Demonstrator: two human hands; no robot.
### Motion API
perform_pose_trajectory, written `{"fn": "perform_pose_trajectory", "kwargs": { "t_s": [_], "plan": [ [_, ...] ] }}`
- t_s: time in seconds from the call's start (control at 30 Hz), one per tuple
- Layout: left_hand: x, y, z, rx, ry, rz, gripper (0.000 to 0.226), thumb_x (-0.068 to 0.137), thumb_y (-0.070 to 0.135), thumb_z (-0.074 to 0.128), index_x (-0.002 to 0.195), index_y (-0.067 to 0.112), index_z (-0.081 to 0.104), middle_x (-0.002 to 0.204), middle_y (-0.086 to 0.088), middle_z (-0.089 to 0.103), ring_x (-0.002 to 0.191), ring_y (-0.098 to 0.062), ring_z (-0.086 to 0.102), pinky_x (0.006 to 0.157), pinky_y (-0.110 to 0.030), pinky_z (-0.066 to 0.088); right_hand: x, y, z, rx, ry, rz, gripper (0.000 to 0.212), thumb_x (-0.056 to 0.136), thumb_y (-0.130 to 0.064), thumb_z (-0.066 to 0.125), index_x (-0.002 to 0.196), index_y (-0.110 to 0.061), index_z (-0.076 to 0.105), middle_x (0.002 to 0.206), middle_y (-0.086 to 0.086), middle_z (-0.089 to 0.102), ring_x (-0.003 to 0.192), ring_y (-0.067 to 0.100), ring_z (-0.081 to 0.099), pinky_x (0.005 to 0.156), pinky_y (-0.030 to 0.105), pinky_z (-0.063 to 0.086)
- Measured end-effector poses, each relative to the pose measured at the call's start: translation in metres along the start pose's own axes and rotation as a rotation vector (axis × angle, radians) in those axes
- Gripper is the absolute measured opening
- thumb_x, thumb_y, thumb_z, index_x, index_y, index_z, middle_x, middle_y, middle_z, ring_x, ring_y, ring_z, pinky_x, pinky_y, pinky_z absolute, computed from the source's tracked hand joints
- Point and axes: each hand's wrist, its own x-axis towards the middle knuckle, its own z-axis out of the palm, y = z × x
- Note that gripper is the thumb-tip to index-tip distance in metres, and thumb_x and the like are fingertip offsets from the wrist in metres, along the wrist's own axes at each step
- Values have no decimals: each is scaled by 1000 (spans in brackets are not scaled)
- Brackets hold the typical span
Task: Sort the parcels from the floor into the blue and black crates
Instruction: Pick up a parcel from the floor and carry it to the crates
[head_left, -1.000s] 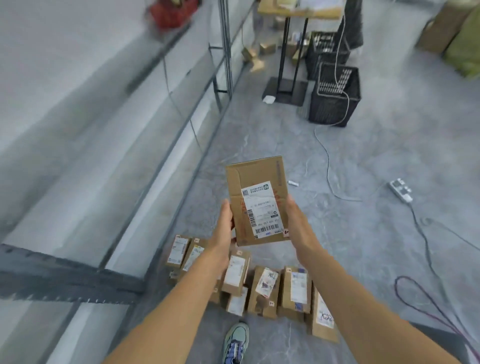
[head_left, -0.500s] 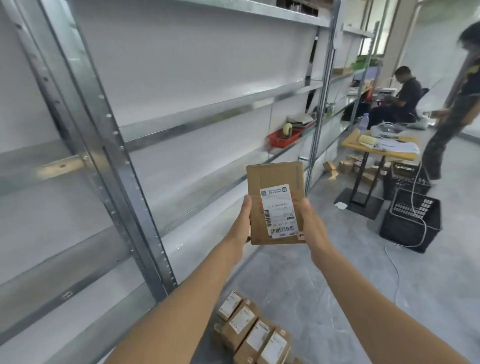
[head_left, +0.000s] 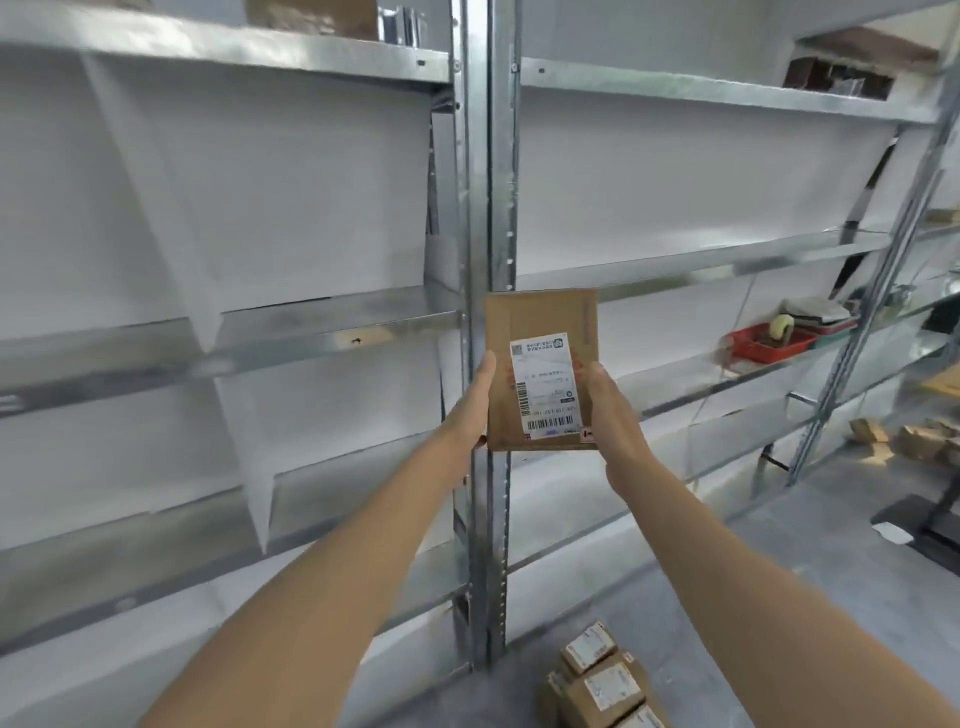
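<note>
A flat brown cardboard parcel (head_left: 540, 322) with a white shipping label stands upright at chest height in front of the shelving. My left hand (head_left: 475, 405) grips its left edge and my right hand (head_left: 610, 405) grips its right edge, thumbs on the front. More brown labelled parcels (head_left: 600, 680) lie on the floor at the bottom, right of the shelf post. No blue or black crate is in view.
Metal shelving with white back panels fills the view, with a double upright post (head_left: 485, 208) right behind the parcel. A red tray (head_left: 769, 343) with a tape roll sits on a shelf at right. Small boxes (head_left: 904, 439) lie on the floor far right.
The view has swung up and left from the floor onto the shelving. Both hands still hold the parcel, which has come level with the shelf post; the black crates have left the view.
</note>
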Motion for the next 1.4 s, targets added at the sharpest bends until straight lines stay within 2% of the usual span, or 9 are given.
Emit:
{"fn": "perform_pose_trajectory", "kwargs": {
  "t_s": [0.07,0.2,0.43,0.77,0.9,1.03,1.23,1.3,1.4],
  "plan": [
    [-16,1,-37,-12,68,13,72,99,74,10,143,40,56,140,6,64,117,-6,59,113,-43,38,-3,-11,40,17,-68,-23,59,92,-77,26,113,-38,64,115,-3,73,109,20,71,98,53,57],
    [-48,0,-102,2,206,1,74,97,78,10,143,42,55,141,7,63,132,-15,52,120,-54,28,-9,-27,112,18,-209,-86,55,92,-78,27,111,-46,68,119,-4,72,114,20,69,102,53,54],
    [-105,2,-182,-16,484,-28,77,92,84,14,145,43,53,147,7,59,142,-16,44,123,-55,22,-21,-50,215,50,-469,-123,63,91,-81,30,124,-43,68,122,-8,73,118,17,68,107,53,50],
    [-211,7,-213,-64,942,-32,75,95,81,16,149,41,49,148,7,58,143,-18,44,122,-55,25,-71,-89,315,100,-899,-155,71,88,-83,29,129,-40,68,129,-7,72,121,16,66,109,51,49],
    [-262,5,-212,-96,1133,-52,69,100,74,16,144,37,54,138,5,63,132,-16,51,118,-49,32,-115,-92,346,112,-1060,-209,73,86,-87,26,130,-45,66,131,-9,71,122,15,66,108,49,50],
    [-320,-5,-205,-114,1294,-81,55,100,74,17,123,47,58,136,4,65,124,-17,56,116,-47,37,-174,-95,374,129,-1217,-195,68,95,-76,27,129,-33,66,120,-5,76,112,17,71,91,40,55],
    [-411,-29,-202,-149,1464,-108,64,102,70,15,147,38,47,148,1,55,136,-20,47,115,-46,33,-271,-97,409,89,-1412,-143,56,100,-67,25,117,-33,67,112,-2,77,103,20,75,86,43,60],
    [-442,-36,-201,-172,1516,-98,60,102,70,16,143,40,48,143,2,58,131,-20,53,115,-43,37,-305,-100,418,73,-1456,-139,50,105,-61,25,108,-32,66,106,-3,77,100,19,73,88,40,59],
    [-490,-48,-206,-204,1609,-101,59,99,75,18,132,42,54,145,-2,59,122,-22,61,116,-52,38,-357,-106,431,57,-1507,-161,48,113,-49,23,98,-32,64,95,-8,74,89,11,71,76,32,53]
  ]
}}
